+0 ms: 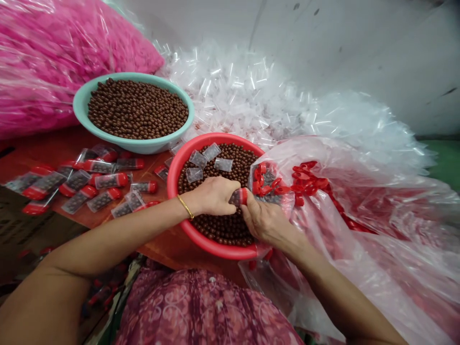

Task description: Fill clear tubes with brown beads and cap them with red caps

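Over a red basin (178, 218) of small brown balls (223, 227), my left hand (216, 195) is closed round a small clear plastic tube (236, 197) with brown balls inside. A red cap (244, 196) sits at the tube's right end, and the fingers of my right hand (264, 218) are closed on that cap. Several clear tubes (223, 165) lie on the balls toward the back of the basin. Just beyond my right hand, loose red caps (268, 182) rest on a clear plastic bag (309, 153) that overlaps the basin's right side.
A light-green basin (82, 108) of brown balls stands behind at left. Filled, red-capped tubes (111, 180) lie on the red-orange table at left. A pink bagged heap (72, 57) and a pile of clear tubes (230, 91) line the back, against a pale wall (352, 43).
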A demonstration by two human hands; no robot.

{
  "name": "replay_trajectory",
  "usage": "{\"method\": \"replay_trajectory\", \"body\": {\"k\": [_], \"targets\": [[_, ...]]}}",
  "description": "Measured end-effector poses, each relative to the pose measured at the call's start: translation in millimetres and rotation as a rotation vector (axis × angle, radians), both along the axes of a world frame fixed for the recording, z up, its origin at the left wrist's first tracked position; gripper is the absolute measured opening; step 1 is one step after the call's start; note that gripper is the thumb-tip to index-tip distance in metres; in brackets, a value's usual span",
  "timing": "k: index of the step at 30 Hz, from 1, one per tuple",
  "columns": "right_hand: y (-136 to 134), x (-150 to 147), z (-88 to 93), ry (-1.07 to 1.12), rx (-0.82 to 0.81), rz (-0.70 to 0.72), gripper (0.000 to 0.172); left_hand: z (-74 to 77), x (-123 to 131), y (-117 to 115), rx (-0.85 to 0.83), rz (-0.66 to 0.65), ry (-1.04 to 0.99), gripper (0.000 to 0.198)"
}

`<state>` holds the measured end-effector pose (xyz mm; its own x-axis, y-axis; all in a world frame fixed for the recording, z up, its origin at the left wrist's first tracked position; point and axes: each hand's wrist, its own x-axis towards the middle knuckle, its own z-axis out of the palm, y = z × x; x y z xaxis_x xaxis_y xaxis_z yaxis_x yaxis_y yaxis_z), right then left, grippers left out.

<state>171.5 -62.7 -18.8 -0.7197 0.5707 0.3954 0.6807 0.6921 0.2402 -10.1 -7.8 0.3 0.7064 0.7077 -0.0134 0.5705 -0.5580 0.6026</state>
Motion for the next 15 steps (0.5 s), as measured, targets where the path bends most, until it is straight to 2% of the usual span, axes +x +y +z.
{"method": "replay_trajectory", "body": {"k": [2, 4, 7, 9, 12, 15], "targets": [[-3, -5, -5.3, 0.072, -0.014, -0.034, 0.043, -1.5, 0, 1, 0.035, 0.004, 0.029, 0.010], [-4, -8, -4.1, 0.185, -0.079, -0.108, 0.046, -3.2, 0, 2, 0.002, 0.027, -0.040, 0.013], [1, -6, 10.6, 0.371, -0.200, -0.200, 0.046, -4.2, 0, 3, -0.085, 0.083, -0.244, 0.015], [10, -4, 22.4, 0.545, -0.284, -0.255, 0.046, -3.1, 0, 4, -0.133, 0.088, -0.309, 0.011], [26, -10, 29.2, 0.855, -0.444, -0.302, 0.053, 0.2, 0, 4, -0.150, 0.017, -0.251, 0.008], [37, -25, 21.4, 1.064, -0.628, -0.246, 0.055, 2.4, 0, 1, -0.043, -0.036, -0.141, 0.010]]}}
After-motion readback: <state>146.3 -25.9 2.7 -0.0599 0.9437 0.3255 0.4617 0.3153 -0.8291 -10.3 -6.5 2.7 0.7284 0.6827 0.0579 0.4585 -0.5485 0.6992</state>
